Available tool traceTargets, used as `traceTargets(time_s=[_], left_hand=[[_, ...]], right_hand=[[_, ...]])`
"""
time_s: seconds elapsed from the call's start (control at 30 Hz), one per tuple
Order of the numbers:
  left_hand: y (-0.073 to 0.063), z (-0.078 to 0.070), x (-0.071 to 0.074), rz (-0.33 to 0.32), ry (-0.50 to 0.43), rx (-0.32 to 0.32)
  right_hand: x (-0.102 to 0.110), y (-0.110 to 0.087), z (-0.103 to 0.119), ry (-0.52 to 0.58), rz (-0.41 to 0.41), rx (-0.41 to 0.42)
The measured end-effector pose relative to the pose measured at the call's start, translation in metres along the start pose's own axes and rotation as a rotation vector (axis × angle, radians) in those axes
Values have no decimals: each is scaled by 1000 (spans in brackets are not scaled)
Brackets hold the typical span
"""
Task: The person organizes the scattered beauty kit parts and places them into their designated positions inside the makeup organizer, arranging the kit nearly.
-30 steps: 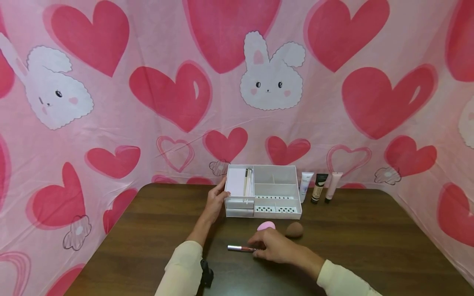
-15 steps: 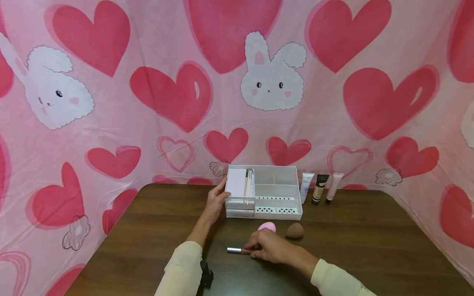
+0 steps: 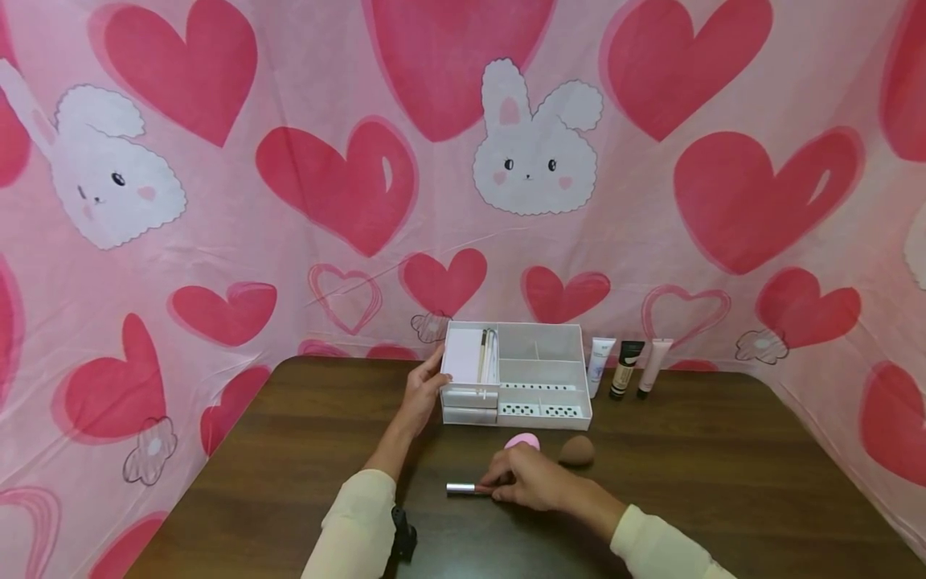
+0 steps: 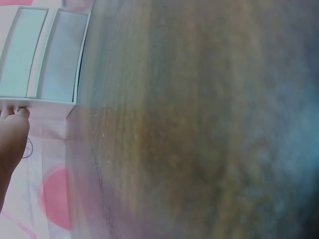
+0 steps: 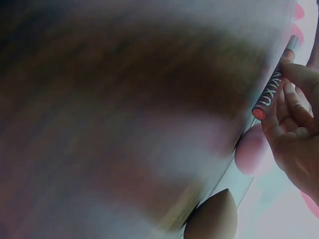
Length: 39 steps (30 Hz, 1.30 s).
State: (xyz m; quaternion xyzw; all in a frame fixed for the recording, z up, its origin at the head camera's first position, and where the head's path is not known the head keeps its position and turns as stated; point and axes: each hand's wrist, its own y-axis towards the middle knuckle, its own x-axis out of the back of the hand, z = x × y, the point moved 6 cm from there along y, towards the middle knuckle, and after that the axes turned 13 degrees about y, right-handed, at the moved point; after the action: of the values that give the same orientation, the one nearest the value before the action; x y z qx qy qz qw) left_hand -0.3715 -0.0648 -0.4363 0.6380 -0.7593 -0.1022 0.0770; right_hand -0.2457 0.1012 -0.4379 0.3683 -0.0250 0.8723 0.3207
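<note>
A lip gloss tube (image 3: 460,489) with a silver cap and a reddish body lies sideways in my right hand (image 3: 531,480), close over the table. Thumb and fingers pinch its body; white letters show on it in the right wrist view. My left hand (image 3: 423,392) holds the left side of a white makeup organizer (image 3: 546,341), thumb over the rim and fingers along the outer wall. Its left part bears two shallow drawers (image 4: 62,55) below a compartment with slim brushes (image 3: 485,356). Just beyond my right hand sits a pink makeup sponge (image 3: 522,441), partly hidden by it.
A brown makeup sponge (image 3: 576,451) rests right of the pink one. Behind, three tubes stand beside the organizer: a white tube (image 3: 599,366), a black tube (image 3: 625,370) and a pink tube (image 3: 654,368). A pink heart-print cloth (image 3: 434,201) hangs behind the wooden table (image 3: 304,482).
My right hand has moved slightly left and closed its fingers on the lip gloss, covering more of the body. My left hand has stayed on the organizer.
</note>
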Motion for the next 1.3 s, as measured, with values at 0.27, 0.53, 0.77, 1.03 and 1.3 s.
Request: traceTargets(time_s=[0.27, 0.53, 0.77, 1.03, 1.3], left_hand=[[0, -1, 0, 10, -5, 4], [0, -1, 0, 2, 14, 3], [-1, -3, 0, -10, 1, 13], [-2, -3, 1, -9, 6, 3], [0, 0, 2, -3, 14, 8]], right_hand=[[18, 0, 0, 62, -69, -14], [41, -5, 2, 135, -90, -50], [68, -10, 5, 138, -153, -7], [101, -15, -4, 89, -186, -100], [124, -17, -18, 49, -239, -136]])
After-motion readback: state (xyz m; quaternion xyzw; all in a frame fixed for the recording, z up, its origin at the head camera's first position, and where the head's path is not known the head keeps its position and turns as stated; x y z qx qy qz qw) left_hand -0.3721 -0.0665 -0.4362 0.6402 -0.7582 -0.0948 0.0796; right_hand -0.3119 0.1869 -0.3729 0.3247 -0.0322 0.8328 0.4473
